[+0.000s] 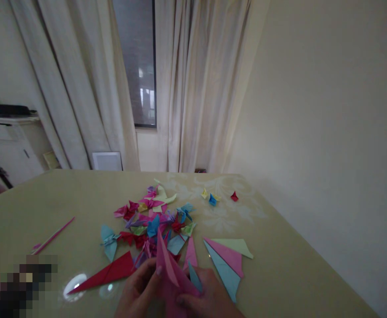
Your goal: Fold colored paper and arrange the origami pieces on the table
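Observation:
Both hands are at the bottom edge, closed on a folded pink paper piece (171,276) that points up and away from me. My left hand (137,289) pinches its left side with the thumb on top. My right hand (210,298) grips its right side, fingers curled under. Just beyond lies a heap of small folded paper figures (153,218) in pink, red, blue, purple and green. A red paper triangle (105,274) lies left of my left hand. Folded triangles in blue, pink and pale green (228,260) lie right of my right hand.
The pale yellow-green table (296,265) meets a wall on the right. A thin pink strip (52,236) lies at the left. Three tiny figures, yellow, blue and red (213,198), sit farther back. Curtains and a window stand behind; a white cabinet (8,145) is at far left.

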Motion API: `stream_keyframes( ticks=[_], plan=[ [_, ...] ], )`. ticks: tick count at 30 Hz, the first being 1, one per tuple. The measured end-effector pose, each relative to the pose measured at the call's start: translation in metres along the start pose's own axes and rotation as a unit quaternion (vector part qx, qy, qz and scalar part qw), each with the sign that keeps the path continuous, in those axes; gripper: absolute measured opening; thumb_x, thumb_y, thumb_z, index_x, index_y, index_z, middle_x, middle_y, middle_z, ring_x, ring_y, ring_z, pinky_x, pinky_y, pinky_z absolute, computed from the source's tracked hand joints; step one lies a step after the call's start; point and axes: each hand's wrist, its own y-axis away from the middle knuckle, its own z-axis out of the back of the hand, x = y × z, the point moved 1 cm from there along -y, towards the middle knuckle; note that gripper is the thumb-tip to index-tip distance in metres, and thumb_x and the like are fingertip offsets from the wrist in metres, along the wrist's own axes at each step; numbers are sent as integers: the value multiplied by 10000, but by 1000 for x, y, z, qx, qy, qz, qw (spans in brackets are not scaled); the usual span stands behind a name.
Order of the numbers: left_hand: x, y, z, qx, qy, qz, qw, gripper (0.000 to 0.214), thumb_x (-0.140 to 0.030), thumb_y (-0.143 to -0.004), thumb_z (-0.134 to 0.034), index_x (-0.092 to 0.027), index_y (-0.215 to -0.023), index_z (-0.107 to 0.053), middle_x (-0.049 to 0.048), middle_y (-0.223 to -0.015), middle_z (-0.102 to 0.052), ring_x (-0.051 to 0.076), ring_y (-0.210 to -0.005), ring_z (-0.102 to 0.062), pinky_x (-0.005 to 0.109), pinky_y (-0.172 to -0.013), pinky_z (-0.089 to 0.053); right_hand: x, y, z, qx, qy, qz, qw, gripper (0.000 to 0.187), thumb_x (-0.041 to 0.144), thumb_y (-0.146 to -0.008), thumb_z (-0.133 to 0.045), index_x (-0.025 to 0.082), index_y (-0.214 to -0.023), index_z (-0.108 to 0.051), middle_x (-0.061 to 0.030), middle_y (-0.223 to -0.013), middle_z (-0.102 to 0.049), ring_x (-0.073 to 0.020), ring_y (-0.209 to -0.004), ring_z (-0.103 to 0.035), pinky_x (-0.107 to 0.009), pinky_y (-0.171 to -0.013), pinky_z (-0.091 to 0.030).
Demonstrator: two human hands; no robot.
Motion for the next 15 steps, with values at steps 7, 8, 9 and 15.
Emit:
stream_keyframes(
  ticks=[7,8,9,15],
  plan=[
    [2,-9,27,-151,36,31,987,632,-747,-576,-881,-226,-922,-792,55,-983,-852,330,-972,-788,350,-767,-666,-41,3,-9,-8,46,-51,998,493,353,-781,-821,307,-1268,-763,-73,-1229,-750,-345,-1173,-671,-411,-999,-531],
    [3,-10,30,-167,50,27,984,640,-749,-574,-883,-231,-935,-780,48,-993,-852,328,-978,-789,346,-761,-667,-49,2,-11,-18,51,-51,997,550,385,-778,-825,306,-1316,-738,-90,-1269,-738,-357,-1205,-664,-430,-1026,-526],
    [4,-11,32,-175,67,25,982,645,-748,-578,-886,-235,-950,-767,44,-996,-851,326,-985,-789,346,-758,-667,-56,1,-12,-36,55,-52,996,603,419,-779,-826,300,-1360,-711,-108,-1309,-723,-370,-1240,-652,-451,-1055,-516],
    [17,-6,19,-112,126,26,985,542,-671,-660,-903,-238,-889,-672,43,-915,-834,276,-892,-790,322,-723,-639,-46,-2,1,-122,-11,-33,992,736,631,-837,-763,241,-1446,-625,-151,-1317,-711,-395,-1295,-626,-487,-1035,-548]
  ],
)
